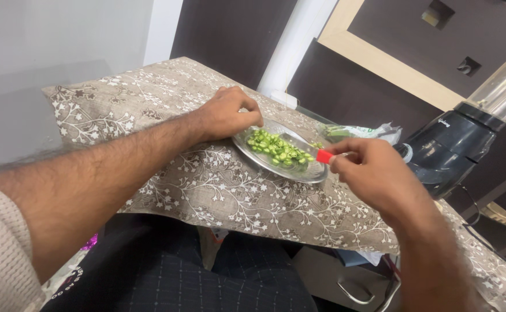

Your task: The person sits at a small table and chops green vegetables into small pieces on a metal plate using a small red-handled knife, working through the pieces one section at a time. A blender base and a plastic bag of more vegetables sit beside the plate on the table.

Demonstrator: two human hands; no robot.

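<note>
A round steel plate [316, 173] sits on a table covered with a beige floral cloth [207, 190]. Chopped green vegetable pieces [277, 149] are heaped on it. My left hand [230, 112] rests at the plate's far-left rim, fingers curled onto its edge. My right hand [368, 167] is at the plate's right side and grips a small knife by its red handle [324, 155]; the blade points into the plate toward the pieces and is mostly hidden.
A dark blender base with a clear jar [461, 138] stands at the right. A plastic bag with green vegetables [357, 133] lies behind the plate. My lap in dark checked fabric [207, 271] is under the table's near edge.
</note>
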